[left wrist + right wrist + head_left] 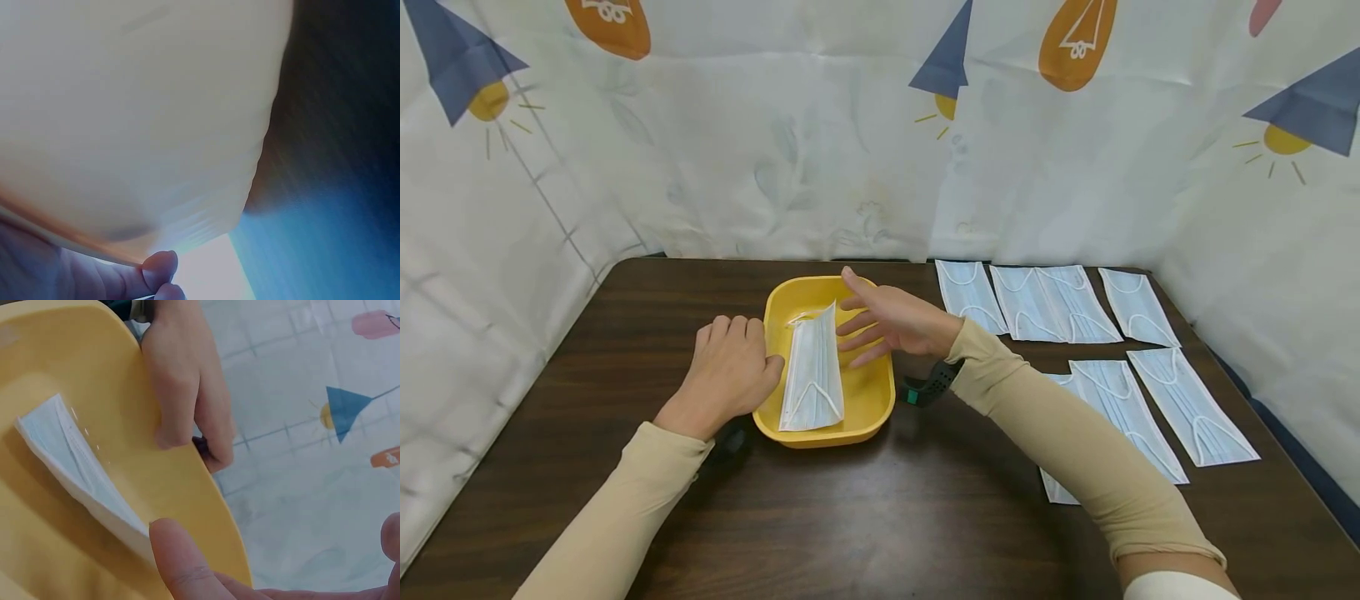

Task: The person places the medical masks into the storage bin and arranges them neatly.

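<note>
A yellow plastic basin (872, 400) stands on the table with a pale blue face mask (811, 379) inside, its ear loop turned up. In the right wrist view this mask (75, 469) leans up from the basin floor. My left hand (730, 367) grips the basin's left rim, thumb over the inner side and fingers outside, as the right wrist view shows. The left wrist view has the basin's outer wall (137, 112) filling most of it, fingertips (160, 267) at the rim. Over the basin's right side my right hand (895, 321) hovers with fingers spread, holding nothing, beside the mask.
Several face masks (1060, 300) lie in a row at the back right of the dark wooden table (820, 533). More masks (1195, 408) lie nearer, partly under my right forearm. A patterned white curtain (715, 150) hangs behind the table and at its sides.
</note>
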The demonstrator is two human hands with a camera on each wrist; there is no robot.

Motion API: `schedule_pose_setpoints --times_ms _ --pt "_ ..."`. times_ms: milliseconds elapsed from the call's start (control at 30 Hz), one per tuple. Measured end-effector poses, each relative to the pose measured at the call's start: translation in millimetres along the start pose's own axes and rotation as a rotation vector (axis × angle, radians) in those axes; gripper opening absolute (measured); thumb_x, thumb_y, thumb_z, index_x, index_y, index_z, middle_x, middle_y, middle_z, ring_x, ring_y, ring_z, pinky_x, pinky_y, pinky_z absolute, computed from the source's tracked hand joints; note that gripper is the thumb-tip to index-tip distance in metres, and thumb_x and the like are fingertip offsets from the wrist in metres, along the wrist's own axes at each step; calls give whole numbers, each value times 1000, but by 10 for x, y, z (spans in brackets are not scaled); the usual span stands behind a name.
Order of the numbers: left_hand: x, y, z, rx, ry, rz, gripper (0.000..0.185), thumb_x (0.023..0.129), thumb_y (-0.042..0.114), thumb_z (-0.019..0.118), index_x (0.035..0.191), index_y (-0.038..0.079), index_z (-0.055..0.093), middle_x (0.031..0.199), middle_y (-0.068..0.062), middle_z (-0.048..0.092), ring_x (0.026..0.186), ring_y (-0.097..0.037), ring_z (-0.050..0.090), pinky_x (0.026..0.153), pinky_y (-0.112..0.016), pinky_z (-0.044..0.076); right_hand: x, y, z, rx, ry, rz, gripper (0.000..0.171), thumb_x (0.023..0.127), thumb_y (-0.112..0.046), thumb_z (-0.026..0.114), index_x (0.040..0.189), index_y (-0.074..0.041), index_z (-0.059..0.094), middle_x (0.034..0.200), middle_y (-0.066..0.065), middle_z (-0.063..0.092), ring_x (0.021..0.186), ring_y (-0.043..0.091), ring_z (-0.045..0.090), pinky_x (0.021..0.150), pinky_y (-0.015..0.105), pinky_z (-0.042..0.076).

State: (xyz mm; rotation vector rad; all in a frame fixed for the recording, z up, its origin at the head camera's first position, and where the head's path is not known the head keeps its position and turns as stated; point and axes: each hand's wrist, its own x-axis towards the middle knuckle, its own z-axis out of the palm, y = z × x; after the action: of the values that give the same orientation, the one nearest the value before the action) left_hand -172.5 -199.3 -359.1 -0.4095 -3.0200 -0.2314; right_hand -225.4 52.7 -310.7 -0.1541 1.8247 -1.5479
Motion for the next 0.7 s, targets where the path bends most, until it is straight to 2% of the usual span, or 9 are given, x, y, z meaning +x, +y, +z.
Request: schedule_pose_setpoints --times_ms 300,500,600,700 --pt "-4 2 -7 -8 -6 1 31 96 26 46 95 -5 52 88 -17 50 92 -38 41 86 -54 36 -102 49 -126 6 -10 -37 82 105 -63 33 160 -1 30 151 27 54 132 42 63 102 49 56" --pt "-3 -3 -16 -15 -9 -4 32 96 26 46 97 -5 52 89 -17 50 93 -38 42 87 -54 36 -165 94 -201 23 -1 -93 77 106 -61 36 155 -2 40 149 28 56 127 41 66 98 43 59" --pt "-2 -5 -10 -16 -12 -4 31 96 26 46 96 -5 52 89 -17 50 93 -38 41 86 -54 36 -181 131 -239 34 29 -132 69 107 -54 42 149 -1 47 147 28 57 121 36 70 97 40 60" --pt "0 -8 -5 -17 -9 0 31 96 26 46 96 -5 52 89 -17 50 93 -38 42 86 -53 36 -198 172 -270 46 79 -178 53 107 -41 50 141 0 54 142 26 60 113 29 72 97 38 60"
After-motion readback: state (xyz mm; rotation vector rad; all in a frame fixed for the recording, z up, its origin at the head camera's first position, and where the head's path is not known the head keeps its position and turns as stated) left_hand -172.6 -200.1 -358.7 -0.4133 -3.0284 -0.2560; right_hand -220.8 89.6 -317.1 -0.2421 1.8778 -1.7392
